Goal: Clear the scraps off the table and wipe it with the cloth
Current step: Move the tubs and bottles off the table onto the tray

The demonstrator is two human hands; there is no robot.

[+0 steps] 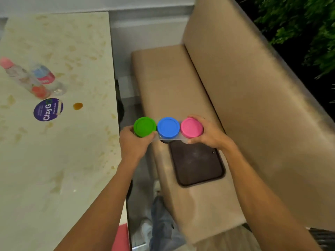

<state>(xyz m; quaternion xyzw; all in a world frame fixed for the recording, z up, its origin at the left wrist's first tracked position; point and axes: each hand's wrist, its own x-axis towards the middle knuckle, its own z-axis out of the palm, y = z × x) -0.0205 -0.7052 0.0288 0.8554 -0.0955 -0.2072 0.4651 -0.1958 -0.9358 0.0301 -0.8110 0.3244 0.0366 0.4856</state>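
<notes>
Fingers (129,130) of my left hand (135,144) curl round the green tub (145,126) and those of my right hand (210,135) clasp the pink tub (191,127), the blue tub (168,127) between them

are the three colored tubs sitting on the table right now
No, the left hand and right hand hold the tubs beyond the edge of the table, above the beige bench.
</notes>
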